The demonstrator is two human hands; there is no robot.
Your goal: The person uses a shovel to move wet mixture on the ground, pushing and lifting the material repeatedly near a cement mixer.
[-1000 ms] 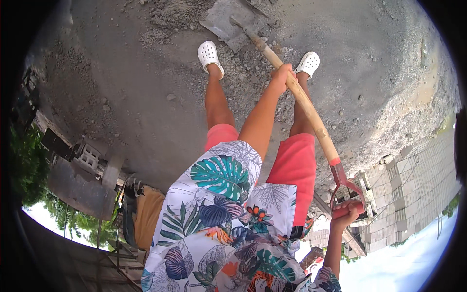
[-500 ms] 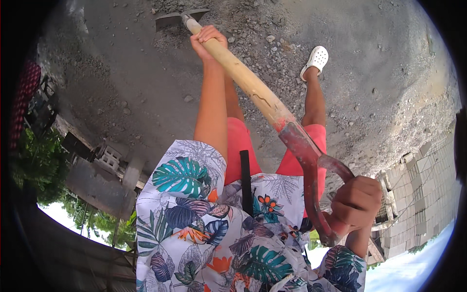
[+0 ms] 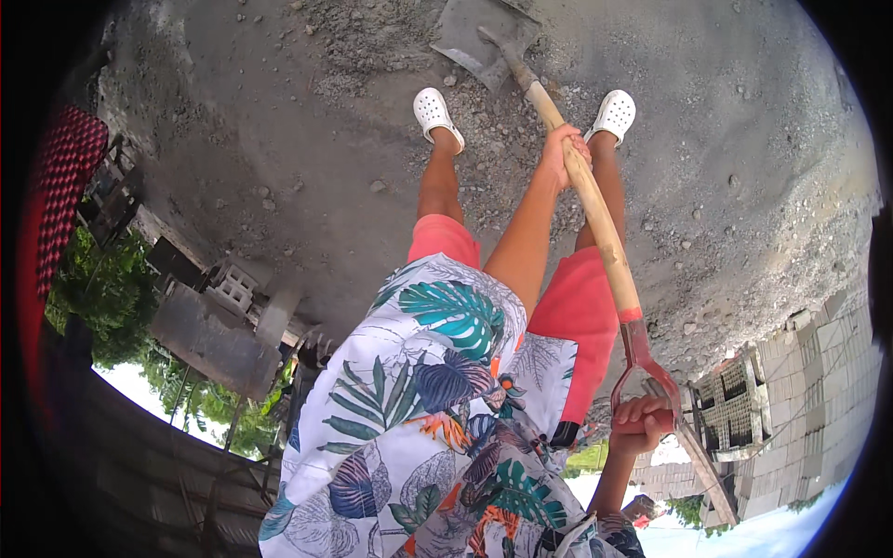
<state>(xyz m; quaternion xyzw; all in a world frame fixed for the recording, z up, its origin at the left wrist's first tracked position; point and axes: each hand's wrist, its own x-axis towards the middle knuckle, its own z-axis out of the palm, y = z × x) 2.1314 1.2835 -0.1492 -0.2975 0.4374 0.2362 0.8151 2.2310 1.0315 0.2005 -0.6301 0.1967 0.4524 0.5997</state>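
I hold a shovel (image 3: 609, 237) with a pale wooden shaft and a red metal D-shaped grip. My left hand (image 3: 564, 154) wraps around the shaft, partway down toward the blade. On the crossbar of the D-grip, my right hand (image 3: 640, 426) is closed, low at the right near my hip. The grey metal blade (image 3: 474, 45) lies at the far end, against the grey gravelly ground (image 3: 344, 139) or just above it; I cannot tell which. Its face shows no clear load.
My feet in white clogs (image 3: 435, 112) stand apart, the shaft passing beside the right one. Stacked grey blocks (image 3: 809, 400) rise at the right, near a crate-like frame (image 3: 730, 409). At the left are a rusty metal sheet (image 3: 214, 339) and a red-and-black checked cloth (image 3: 74, 177).
The shovel has swung from upper left toward the right and farther from me, its blade now face up. Both hands kept hold; my left hand moved right and my right hand went lower.
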